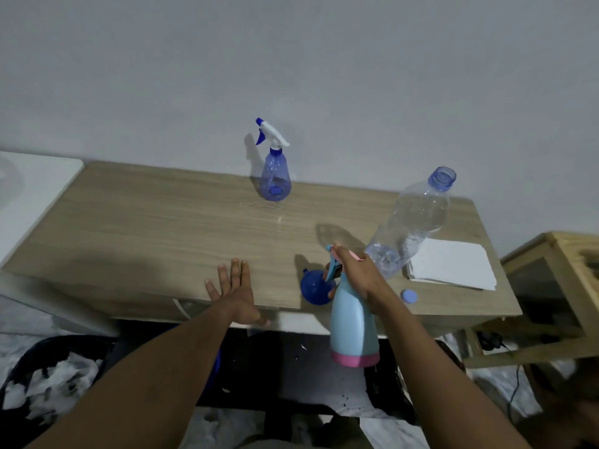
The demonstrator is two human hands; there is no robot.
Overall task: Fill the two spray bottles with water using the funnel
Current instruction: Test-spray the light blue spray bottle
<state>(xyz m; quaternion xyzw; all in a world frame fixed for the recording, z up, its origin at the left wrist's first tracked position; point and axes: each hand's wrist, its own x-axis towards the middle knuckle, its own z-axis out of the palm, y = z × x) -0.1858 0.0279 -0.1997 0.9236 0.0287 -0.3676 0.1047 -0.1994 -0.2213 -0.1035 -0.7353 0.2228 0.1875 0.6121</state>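
Observation:
My right hand (355, 270) grips the neck and trigger head of a light blue spray bottle with a pink base (353, 322), held in the air in front of the table's near edge. My left hand (233, 291) hovers flat with fingers spread over the near edge of the wooden table (146, 222), holding nothing. A dark blue funnel (313, 287) lies on the table just left of the held bottle. A translucent blue spray bottle with a white and blue trigger (275, 176) stands at the back by the wall. A clear water bottle (411, 222) stands uncapped at the right.
A small blue cap (409, 296) lies near the table's front right edge. Folded white paper (452, 268) rests at the right beside the water bottle. A wooden shelf frame (551, 286) stands to the right, and a white surface (29, 192) adjoins the left.

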